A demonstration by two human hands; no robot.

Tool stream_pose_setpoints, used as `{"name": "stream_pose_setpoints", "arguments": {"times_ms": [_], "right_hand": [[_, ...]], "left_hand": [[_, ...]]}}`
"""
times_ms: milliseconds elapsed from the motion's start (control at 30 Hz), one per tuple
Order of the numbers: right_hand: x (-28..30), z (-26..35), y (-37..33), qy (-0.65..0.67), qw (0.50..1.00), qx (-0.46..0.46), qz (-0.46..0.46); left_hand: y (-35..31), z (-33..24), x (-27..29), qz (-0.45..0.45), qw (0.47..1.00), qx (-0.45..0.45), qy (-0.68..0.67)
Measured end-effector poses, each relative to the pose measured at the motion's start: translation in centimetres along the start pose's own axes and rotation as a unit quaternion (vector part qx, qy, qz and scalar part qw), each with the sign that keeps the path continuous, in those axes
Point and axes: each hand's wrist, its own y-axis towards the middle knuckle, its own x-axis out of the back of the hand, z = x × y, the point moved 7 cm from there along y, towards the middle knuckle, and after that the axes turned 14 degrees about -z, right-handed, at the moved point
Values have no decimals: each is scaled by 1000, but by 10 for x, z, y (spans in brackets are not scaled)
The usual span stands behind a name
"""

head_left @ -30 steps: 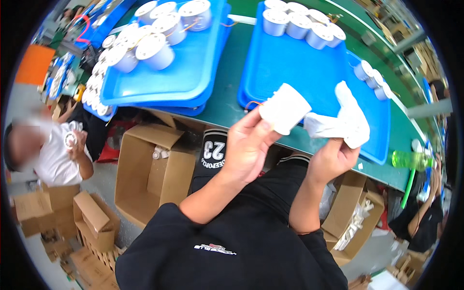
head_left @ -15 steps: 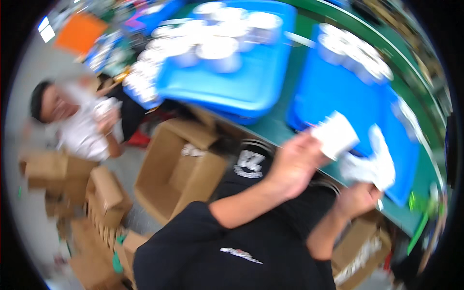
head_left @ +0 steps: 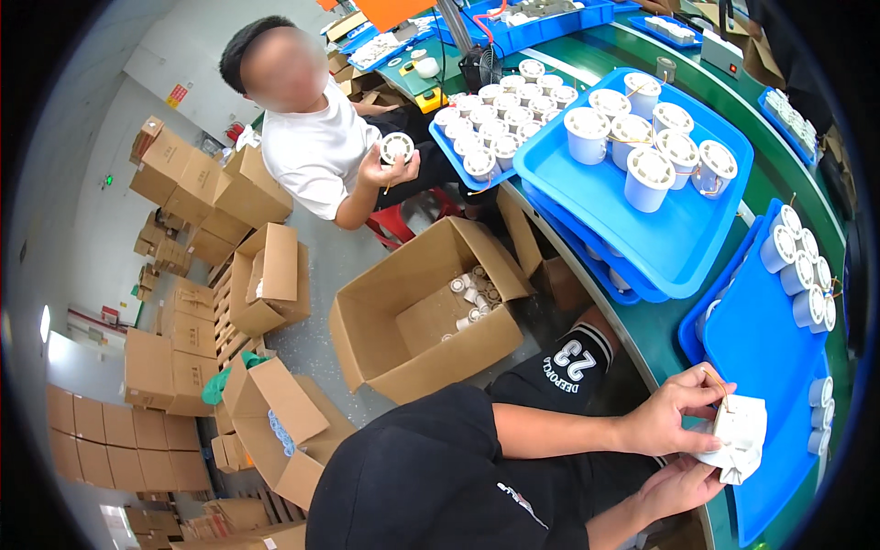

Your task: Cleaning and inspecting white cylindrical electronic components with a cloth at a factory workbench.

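My left hand [head_left: 674,414] is closed on a white cylindrical housing [head_left: 744,417], its fingers at a thin orange wire on top and its thumb against the side. Just below, my right hand [head_left: 680,488] is closed on a white, crumpled, sheet-like wrapper [head_left: 736,466] that lies against the housing. Whether the wrapper is cloth or plastic I cannot tell. Both hands are over the near edge of a blue tray [head_left: 753,344]. Several similar white housings [head_left: 810,307] with thin wires stand along its far side.
Another blue tray [head_left: 573,188] with white housings overlaps the green bench, stacked on more trays. An open carton [head_left: 385,353] with small white parts stands on the floor. Across from it sits a co-worker [head_left: 307,151] holding a round white part. Cartons [head_left: 179,367] are stacked at left.
My view has swung left, so the bench appears further right. The housing and the wrapper, apart before, are now together. My hands have drawn close to each other.
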Motion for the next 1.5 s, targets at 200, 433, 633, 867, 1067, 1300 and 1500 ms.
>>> {"name": "stream_pose_setpoints", "arguments": {"times_ms": [200, 433, 633, 867, 1067, 1300, 1500], "right_hand": [[6, -2, -1, 8, 1000, -26, -16], [3, -2, -4, 24, 1000, -10, 1], [8, -4, -4, 30, 999, -14, 3], [27, -15, 8, 57, 997, -16, 48], [-28, 32, -11, 81, 991, 57, 86], [-25, 37, -8, 31, 980, 115, 159], [-14, 29, 0, 33, 977, 82, 195]], "left_hand": [[-1, 0, -1, 19, 1000, -8, 0], [-3, 8, 1, 12, 997, 62, -54], [-6, 20, 0, 33, 978, 155, -132], [-17, 17, -10, 80, 884, 352, -296], [-22, 27, -10, 104, 851, 413, -306], [-29, 32, -10, 117, 801, 471, -351], [-31, 28, -13, 120, 779, 488, -374]]}}
